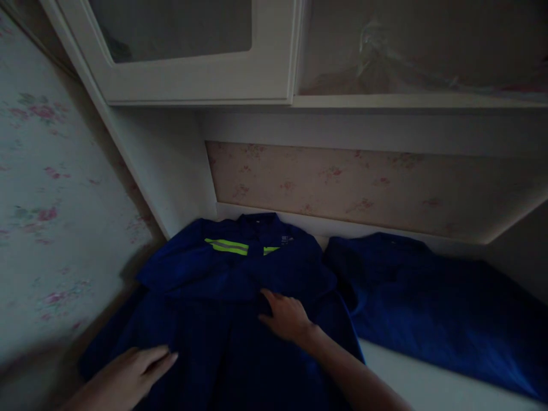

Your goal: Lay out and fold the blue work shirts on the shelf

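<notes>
Head view, the only one I have: a dark blue work jacket (222,308) lies spread on a white surface (428,388) in a dim alcove, its collar toward the back wall and a yellow-green reflective stripe (226,246) showing across the chest. The right hand (286,317) rests palm down on the middle of the jacket, fingers spread flat and pressing the cloth, pinching nothing. The left hand (128,374) lies at the jacket's lower left edge, fingers straight and close together, flat on or just above the cloth; I cannot tell whether it touches. A second blue garment (432,308) lies just beside the jacket to the right, and their edges appear to meet near the back. A white cabinet (192,80) hangs above, and flowered wallpaper (47,217) covers the left wall. Risks as I judge them: the light is poor, so seams and edges are hard to read and a crease could go unnoticed; the jacket's left side crowds the wall, so cloth may bunch there; the neighbouring garment lies close enough to be dragged along if the jacket shifts.
</notes>
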Demonstrator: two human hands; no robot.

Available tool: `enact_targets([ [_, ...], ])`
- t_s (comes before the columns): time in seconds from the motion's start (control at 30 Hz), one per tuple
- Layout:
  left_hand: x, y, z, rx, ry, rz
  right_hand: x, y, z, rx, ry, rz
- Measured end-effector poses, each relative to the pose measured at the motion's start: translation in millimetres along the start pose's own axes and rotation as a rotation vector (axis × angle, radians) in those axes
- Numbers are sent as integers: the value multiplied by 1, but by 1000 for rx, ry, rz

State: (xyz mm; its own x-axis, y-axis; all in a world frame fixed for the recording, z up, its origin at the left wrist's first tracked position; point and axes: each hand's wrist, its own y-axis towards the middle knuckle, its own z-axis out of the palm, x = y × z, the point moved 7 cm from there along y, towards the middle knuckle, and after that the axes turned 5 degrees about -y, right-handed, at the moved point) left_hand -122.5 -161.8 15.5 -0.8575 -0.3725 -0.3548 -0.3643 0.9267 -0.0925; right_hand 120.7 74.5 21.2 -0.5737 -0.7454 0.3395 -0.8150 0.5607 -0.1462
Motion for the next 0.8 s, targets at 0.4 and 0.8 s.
enact_targets([
  [0.4,-49,132,22,-32,39,-66,-30,8,-27,-146,-33,22],
  [0.8,-14,128,2,-344,223,96,-93,22,-34,-430,627,326],
])
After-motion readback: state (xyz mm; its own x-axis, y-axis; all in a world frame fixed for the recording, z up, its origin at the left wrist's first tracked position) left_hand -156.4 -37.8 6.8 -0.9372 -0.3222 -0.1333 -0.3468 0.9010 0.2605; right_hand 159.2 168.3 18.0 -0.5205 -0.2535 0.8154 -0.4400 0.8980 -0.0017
